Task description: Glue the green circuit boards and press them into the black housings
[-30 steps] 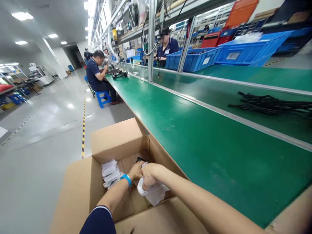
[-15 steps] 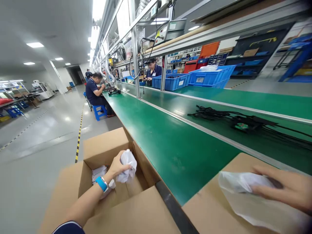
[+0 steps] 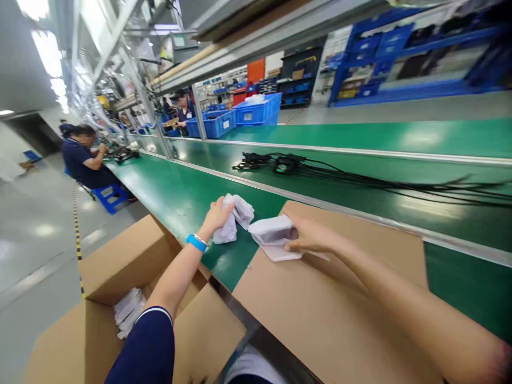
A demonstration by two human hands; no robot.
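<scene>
My left hand (image 3: 218, 216), with a blue band at the wrist, is closed on a crumpled white wrapped bundle (image 3: 241, 210) over the green bench. A lower white part (image 3: 225, 230) hangs beneath my fingers; I cannot tell whether it is a separate piece. Close by on the right, my right hand (image 3: 306, 233) grips a flatter white wrapped packet (image 3: 272, 230), thumb below and fingers above. Its loose wrapping trails over the far left corner of a cardboard sheet (image 3: 320, 304). What the wrappings contain is hidden.
An open cardboard box (image 3: 120, 261) at lower left holds several white wrapped packets (image 3: 130, 309). Black cables (image 3: 288, 162) lie along the green bench (image 3: 168, 184) beyond a metal rail. Blue bins (image 3: 256, 112) stand farther back. A seated person (image 3: 82, 160) works at far left.
My left hand has carried its bundle out from above the box to the bench. My right hand has brought its packet leftward and away from me, close to the left. The view has turned right.
</scene>
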